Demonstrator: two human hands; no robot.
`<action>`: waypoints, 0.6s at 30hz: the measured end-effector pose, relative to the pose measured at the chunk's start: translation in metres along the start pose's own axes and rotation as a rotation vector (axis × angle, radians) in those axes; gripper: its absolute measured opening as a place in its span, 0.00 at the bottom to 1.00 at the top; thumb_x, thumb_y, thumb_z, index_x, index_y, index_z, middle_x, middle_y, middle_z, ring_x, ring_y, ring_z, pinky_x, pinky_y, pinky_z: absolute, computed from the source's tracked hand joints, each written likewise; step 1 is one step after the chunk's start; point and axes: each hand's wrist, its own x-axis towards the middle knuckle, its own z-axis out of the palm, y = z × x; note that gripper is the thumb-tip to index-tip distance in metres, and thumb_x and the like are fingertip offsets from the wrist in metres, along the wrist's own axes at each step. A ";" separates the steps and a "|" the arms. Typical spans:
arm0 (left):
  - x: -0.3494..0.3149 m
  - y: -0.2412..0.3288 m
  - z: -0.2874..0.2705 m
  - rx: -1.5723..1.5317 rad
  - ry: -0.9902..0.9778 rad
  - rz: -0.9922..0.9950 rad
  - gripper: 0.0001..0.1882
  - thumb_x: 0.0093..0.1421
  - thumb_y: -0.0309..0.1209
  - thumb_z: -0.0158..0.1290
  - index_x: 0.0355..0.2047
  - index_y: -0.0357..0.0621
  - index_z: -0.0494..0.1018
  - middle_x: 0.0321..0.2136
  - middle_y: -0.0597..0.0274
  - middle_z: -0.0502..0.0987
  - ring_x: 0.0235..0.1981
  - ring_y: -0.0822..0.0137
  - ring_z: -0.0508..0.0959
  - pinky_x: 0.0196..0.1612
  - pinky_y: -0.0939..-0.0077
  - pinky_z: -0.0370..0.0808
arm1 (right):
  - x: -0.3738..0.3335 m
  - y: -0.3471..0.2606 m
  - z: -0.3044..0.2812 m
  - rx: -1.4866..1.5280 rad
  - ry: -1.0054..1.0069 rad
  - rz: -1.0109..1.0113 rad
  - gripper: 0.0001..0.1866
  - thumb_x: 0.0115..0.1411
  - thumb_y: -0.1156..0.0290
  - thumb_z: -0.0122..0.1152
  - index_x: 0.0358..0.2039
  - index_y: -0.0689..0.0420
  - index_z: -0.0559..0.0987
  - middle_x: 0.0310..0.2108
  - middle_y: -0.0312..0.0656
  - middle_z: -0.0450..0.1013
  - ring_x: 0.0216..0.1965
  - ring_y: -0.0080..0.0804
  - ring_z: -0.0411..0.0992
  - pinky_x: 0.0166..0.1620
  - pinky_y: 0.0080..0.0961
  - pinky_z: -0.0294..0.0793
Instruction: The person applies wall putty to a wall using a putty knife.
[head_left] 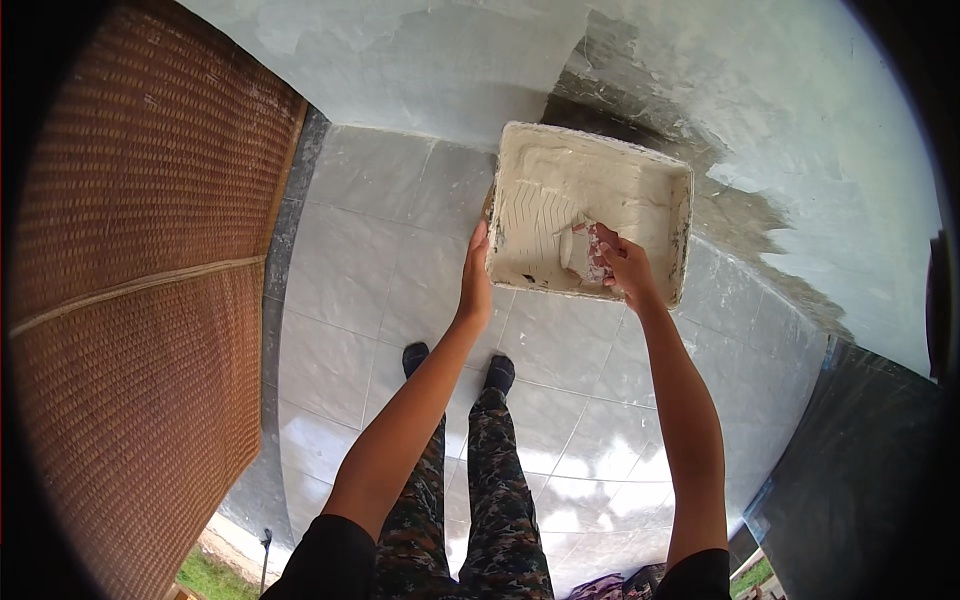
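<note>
A rectangular paint tray (686,225), coated inside with creamy white paint, is held up in front of me above the floor. My left hand (477,280) grips its left side, the fingers partly hidden behind the rim. Inside the tray, my right hand (628,272) is closed around a wide paintbrush (592,248) with a reddish-brown, paint-smeared handle. The brush's whitened end rests against the paint near the tray's ridged part. Ridge lines (540,212) show through the paint there.
Ahead and to the right stands a wall (820,120) with pale paint and a dark bare patch (735,190). A woven brown mat panel (160,250) lines the left. Grey floor tiles (345,255) lie under my feet. A dark panel (850,450) leans at the right.
</note>
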 end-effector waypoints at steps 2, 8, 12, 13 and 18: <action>-0.003 0.002 0.006 -0.017 -0.026 0.009 0.35 0.71 0.47 0.36 0.71 0.37 0.50 0.71 0.56 0.53 0.72 0.64 0.52 0.72 0.69 0.46 | 0.007 0.010 -0.001 0.026 -0.002 0.040 0.16 0.68 0.63 0.57 0.49 0.60 0.79 0.34 0.35 0.77 0.31 0.21 0.73 0.26 0.21 0.72; -0.001 -0.009 -0.010 0.001 -0.041 -0.018 0.36 0.71 0.49 0.35 0.72 0.39 0.49 0.72 0.56 0.52 0.73 0.64 0.49 0.73 0.67 0.42 | 0.007 0.013 0.008 0.164 0.009 0.142 0.15 0.68 0.63 0.57 0.48 0.58 0.78 0.32 0.32 0.75 0.27 0.20 0.70 0.26 0.21 0.69; 0.003 -0.014 -0.022 0.015 -0.031 0.012 0.33 0.72 0.44 0.34 0.71 0.36 0.50 0.71 0.54 0.53 0.73 0.63 0.50 0.72 0.68 0.43 | 0.002 0.001 0.007 0.183 0.065 0.106 0.13 0.68 0.61 0.57 0.47 0.56 0.78 0.31 0.30 0.75 0.27 0.19 0.69 0.27 0.20 0.67; 0.001 -0.011 -0.024 0.038 -0.036 0.006 0.34 0.72 0.46 0.34 0.71 0.39 0.50 0.72 0.55 0.52 0.73 0.63 0.49 0.73 0.66 0.41 | 0.001 -0.002 0.004 0.181 0.068 0.101 0.13 0.68 0.61 0.57 0.47 0.56 0.78 0.31 0.30 0.75 0.27 0.19 0.69 0.27 0.20 0.67; -0.008 0.028 -0.013 0.095 -0.058 0.010 0.35 0.71 0.50 0.32 0.72 0.44 0.49 0.73 0.57 0.50 0.74 0.63 0.45 0.74 0.63 0.35 | -0.005 -0.020 -0.008 0.350 -0.069 -0.020 0.18 0.68 0.59 0.58 0.53 0.55 0.76 0.38 0.32 0.76 0.36 0.21 0.73 0.35 0.22 0.72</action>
